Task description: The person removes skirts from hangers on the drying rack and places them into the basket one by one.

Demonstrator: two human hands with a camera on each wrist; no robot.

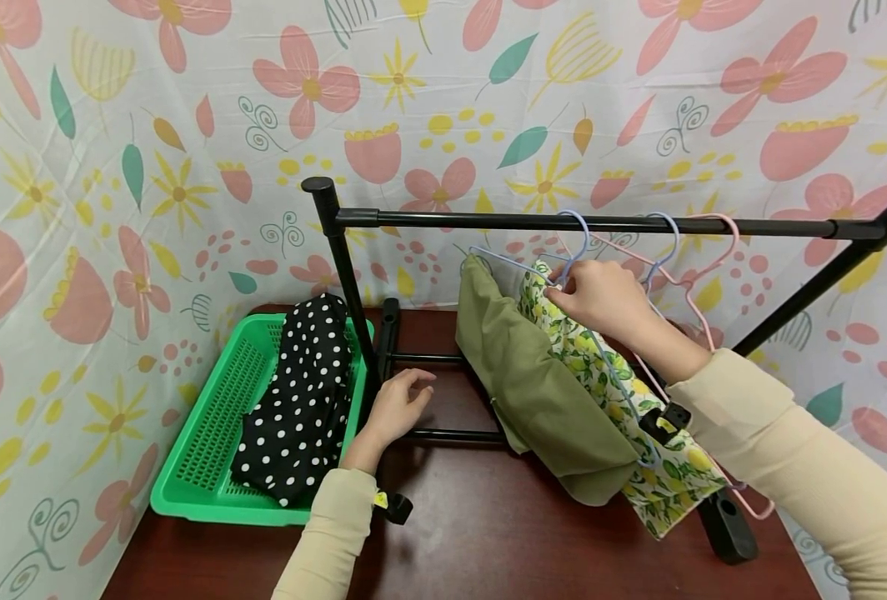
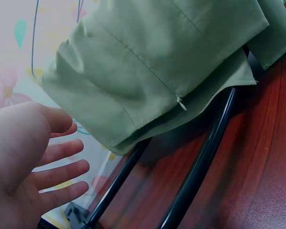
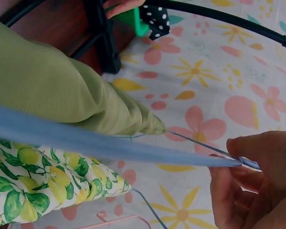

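My right hand (image 1: 608,296) pinches a blue hanger (image 1: 585,237) between thumb and fingers, just under the hook, which loops over the black rail (image 1: 451,221). From this hanger hangs an olive-green garment (image 1: 541,383); the left wrist view shows a small zip pull (image 2: 181,103) on it. Behind it, a white lemon-print cloth (image 1: 684,479) hangs from a second blue hanger (image 1: 664,229). My left hand (image 1: 397,408), its fingers loosely extended and holding nothing, is between the rack's left post and the olive garment.
A green plastic basket (image 1: 177,500) stands left of the rack, holding a black polka-dot cloth (image 1: 293,408). Farther right on the rail hangs a pink hanger (image 1: 729,237). The rack's black foot (image 1: 729,529) rests on the dark red tabletop (image 1: 473,525). A flowered curtain (image 1: 428,83) forms the background.
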